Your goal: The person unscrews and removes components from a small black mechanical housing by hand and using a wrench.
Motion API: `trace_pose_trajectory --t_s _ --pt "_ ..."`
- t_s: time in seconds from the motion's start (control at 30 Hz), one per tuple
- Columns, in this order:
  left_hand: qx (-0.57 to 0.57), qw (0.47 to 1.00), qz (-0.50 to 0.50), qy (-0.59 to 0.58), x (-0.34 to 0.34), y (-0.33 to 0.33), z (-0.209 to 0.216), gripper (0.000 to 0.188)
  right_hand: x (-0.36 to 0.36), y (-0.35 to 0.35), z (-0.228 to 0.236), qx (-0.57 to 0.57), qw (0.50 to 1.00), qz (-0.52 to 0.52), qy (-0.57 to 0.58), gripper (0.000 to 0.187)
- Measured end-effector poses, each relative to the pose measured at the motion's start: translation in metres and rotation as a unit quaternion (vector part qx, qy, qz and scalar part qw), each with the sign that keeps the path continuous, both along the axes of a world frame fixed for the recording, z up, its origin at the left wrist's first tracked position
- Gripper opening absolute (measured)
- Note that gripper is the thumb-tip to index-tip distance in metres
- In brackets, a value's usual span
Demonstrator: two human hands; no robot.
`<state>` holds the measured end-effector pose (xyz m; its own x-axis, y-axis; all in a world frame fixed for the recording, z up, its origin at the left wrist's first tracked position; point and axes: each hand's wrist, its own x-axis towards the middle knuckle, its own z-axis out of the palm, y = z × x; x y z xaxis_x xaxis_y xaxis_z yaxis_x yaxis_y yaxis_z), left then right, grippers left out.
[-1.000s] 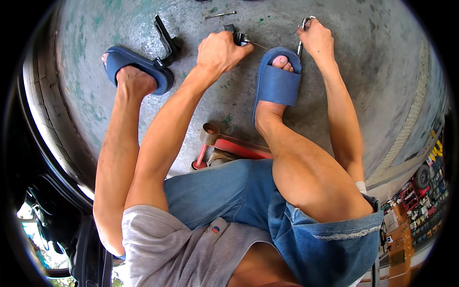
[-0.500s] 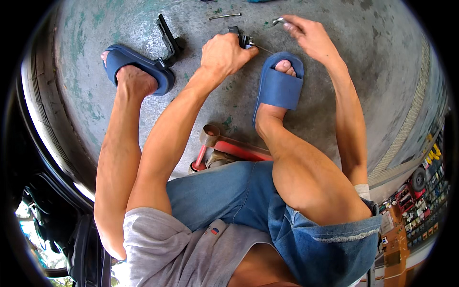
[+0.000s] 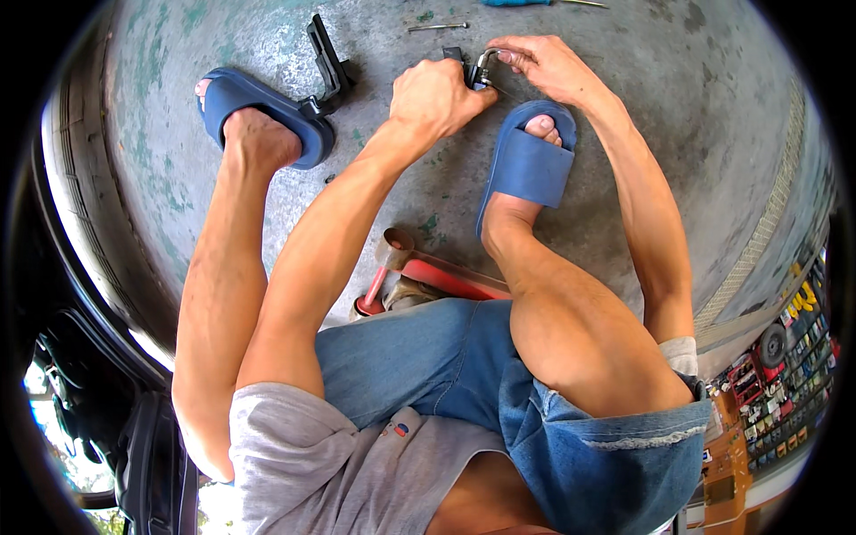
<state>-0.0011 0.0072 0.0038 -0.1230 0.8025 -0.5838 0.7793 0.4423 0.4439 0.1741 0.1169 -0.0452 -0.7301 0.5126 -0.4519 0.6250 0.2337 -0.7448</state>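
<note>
1. The left hand (image 3: 437, 96) is curled, palm down, over a compact black part with a metal fitting (image 3: 472, 75), gripping it near the floor; its thumb points toward the right hand, and its other fingertips are hidden.
2. The right hand (image 3: 546, 68) is narrowed to a pinch around a slim, silvery, bent metal tool (image 3: 484, 61), which reaches leftward to the compact part. Whether the tool is seated in the fitting I cannot tell.
3. So the compact black part sits under the left hand's thumb side, between the two hands.
4. Beyond the left hand lies a thin, straight metal rod (image 3: 437, 27); farther out, beyond both hands, is a screwdriver with a blue handle (image 3: 515, 3).
5. Left of the left hand, a long, angular black bracket (image 3: 328, 61) stands next to one blue rubber slide sandal (image 3: 267, 116).
6. Just nearer the wearer than the right hand is the other blue rubber slide sandal (image 3: 532, 167), worn on the right foot.
7. Well behind the hands, toward the body, rests a red metal frame with a round cup (image 3: 393, 246).
</note>
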Motion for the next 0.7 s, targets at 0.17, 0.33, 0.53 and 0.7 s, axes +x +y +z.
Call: trace_pose_trajectory --t_s 0.17,0.33,0.53,0.7 --pt "-0.002 1.0 -0.002 -0.002 -0.001 -0.001 0.0 0.052 0.003 0.004 0.001 0.022 0.999 0.024 0.014 0.028" --pt "0.034 0.999 0.011 -0.004 -0.001 -0.004 -0.006 0.054 0.008 0.002 -0.009 0.064 0.996 0.022 0.062 0.027" --pt "0.041 0.999 0.01 -0.007 -0.001 -0.005 -0.006 0.053 0.007 -0.004 -0.01 0.161 0.983 0.046 0.074 0.027" --pt "0.038 0.999 0.01 -0.011 -0.001 -0.004 -0.006 0.053 0.008 -0.006 -0.01 0.167 0.981 0.045 0.091 0.027"
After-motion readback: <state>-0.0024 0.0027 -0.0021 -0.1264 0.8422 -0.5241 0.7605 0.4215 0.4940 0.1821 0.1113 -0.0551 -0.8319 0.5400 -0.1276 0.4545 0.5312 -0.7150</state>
